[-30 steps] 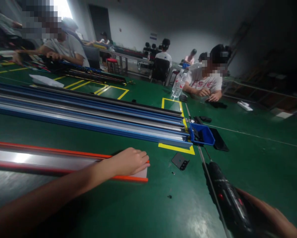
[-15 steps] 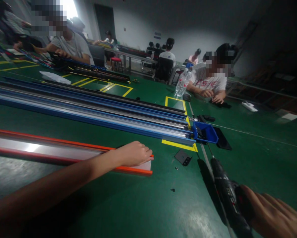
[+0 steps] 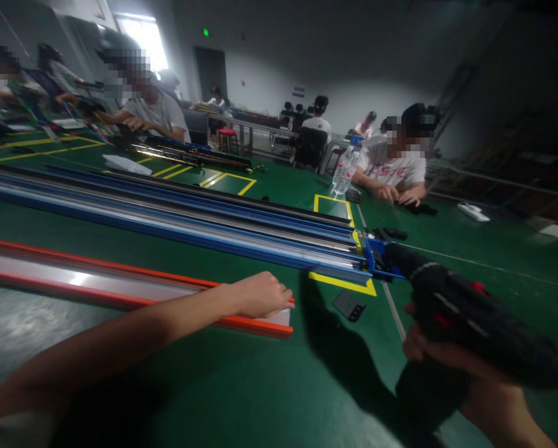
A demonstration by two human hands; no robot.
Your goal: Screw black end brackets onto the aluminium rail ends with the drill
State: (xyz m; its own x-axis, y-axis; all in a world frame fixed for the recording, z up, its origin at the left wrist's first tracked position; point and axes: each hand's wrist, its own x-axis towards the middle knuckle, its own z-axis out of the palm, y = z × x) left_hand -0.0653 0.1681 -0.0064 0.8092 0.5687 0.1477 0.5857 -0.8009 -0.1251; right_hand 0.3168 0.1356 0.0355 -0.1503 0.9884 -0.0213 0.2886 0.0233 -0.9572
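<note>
My left hand [image 3: 262, 295] is closed over the far rim near the right end of an orange-edged metal channel [image 3: 255, 323], its fingers curled round the edge. The channel lies flat on the green table with a pale inner face. In my right hand [image 3: 451, 361] is a black cordless drill [image 3: 465, 305] with red details, raised above the table and pointing away to the left. Its tip overlaps a blue parts bin [image 3: 374, 256] in the view. A small black bracket plate [image 3: 348, 305] lies between the channel's end and the drill.
Several long blue and black rails [image 3: 213, 233] lie beyond the channel, ending beside the bin. Water bottles [image 3: 344, 169] stand farther back. A co-worker [image 3: 390, 168] sits across the table; another person [image 3: 152, 112] handles dark bars at the left. A white plastic bag [image 3: 127, 165] lies behind the rails.
My right hand has lifted the drill and turned it from upright-looking to nearly level, hiding part of the bin. My left hand keeps its place on the channel. The camera view has shifted slightly.
</note>
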